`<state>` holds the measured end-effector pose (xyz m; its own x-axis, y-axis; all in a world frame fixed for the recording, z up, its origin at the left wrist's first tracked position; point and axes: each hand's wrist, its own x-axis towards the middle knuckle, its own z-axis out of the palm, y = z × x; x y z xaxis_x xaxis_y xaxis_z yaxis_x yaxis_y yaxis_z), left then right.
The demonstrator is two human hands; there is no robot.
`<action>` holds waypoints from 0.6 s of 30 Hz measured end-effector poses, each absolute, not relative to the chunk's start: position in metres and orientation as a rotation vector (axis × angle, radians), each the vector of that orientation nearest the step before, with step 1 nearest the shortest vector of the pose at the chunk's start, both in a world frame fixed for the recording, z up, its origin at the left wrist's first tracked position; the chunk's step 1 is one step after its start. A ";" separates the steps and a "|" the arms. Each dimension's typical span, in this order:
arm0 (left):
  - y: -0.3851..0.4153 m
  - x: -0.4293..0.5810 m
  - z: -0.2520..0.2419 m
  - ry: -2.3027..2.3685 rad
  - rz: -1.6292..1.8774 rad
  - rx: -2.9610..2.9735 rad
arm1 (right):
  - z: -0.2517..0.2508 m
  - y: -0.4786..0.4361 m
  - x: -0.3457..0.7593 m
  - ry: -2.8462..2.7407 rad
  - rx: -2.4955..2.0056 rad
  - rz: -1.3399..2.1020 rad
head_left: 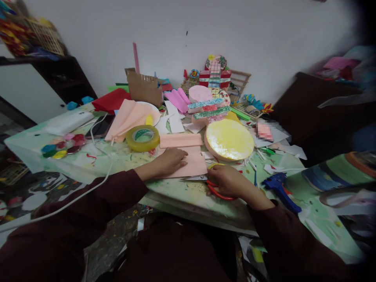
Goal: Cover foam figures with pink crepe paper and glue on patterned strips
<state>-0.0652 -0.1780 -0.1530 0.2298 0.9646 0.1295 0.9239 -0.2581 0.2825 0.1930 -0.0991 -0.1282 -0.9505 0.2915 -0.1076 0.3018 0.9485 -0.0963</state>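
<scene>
My left hand (172, 161) lies flat, fingers stretched out, on a peach-coloured sheet of crepe paper (195, 162) near the table's front edge. A folded strip of the same paper (180, 141) lies just behind it. My right hand (227, 180) is closed round the red-and-yellow handles of a pair of scissors (221, 194). The scissors' metal blades point left, along the right front edge of the sheet. A roll of yellowish tape (143, 138) lies left of the paper. A round box with a shiny yellow top (229, 139) stands behind my right hand.
A blue hot glue gun (281, 190) lies to the right. A white cable (101, 184) runs across my left sleeve. Small paint pots (61, 147) and a phone (101, 126) are at the left. Coloured paper, cardboard (143, 89) and decorated pieces crowd the back by the wall.
</scene>
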 end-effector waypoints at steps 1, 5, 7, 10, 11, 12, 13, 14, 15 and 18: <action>-0.178 -0.067 -0.156 1.826 0.410 2.366 | -0.129 -0.099 0.193 3.009 0.460 -0.172; -0.176 -0.071 -0.168 1.822 0.443 2.410 | -0.129 -0.098 0.193 2.992 0.471 -0.175; -0.175 -0.071 -0.171 1.811 0.468 2.411 | -0.128 -0.098 0.192 2.986 0.470 -0.183; -0.175 -0.071 -0.172 1.803 0.477 2.411 | -0.127 -0.098 0.192 2.992 0.451 -0.216; -0.175 -0.071 -0.172 1.804 0.474 2.412 | -0.127 -0.098 0.192 2.993 0.442 -0.230; -0.175 -0.071 -0.172 1.807 0.470 2.413 | -0.127 -0.097 0.193 2.994 0.434 -0.243; -0.175 -0.071 -0.171 1.808 0.464 2.414 | -0.128 -0.097 0.193 2.994 0.425 -0.253; -0.175 -0.071 -0.171 1.808 0.461 2.415 | -0.129 -0.096 0.194 2.992 0.416 -0.263; -0.175 -0.071 -0.171 1.805 0.462 2.415 | -0.130 -0.096 0.195 2.990 0.410 -0.272; -0.175 -0.071 -0.170 1.792 0.476 2.414 | -0.131 -0.095 0.197 2.992 0.407 -0.293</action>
<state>-0.0709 -0.1754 -0.1704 0.2595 0.9469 0.1899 0.9163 -0.3035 0.2613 0.1970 -0.0946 -0.1315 -0.9582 0.2538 -0.1318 0.2745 0.9454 -0.1756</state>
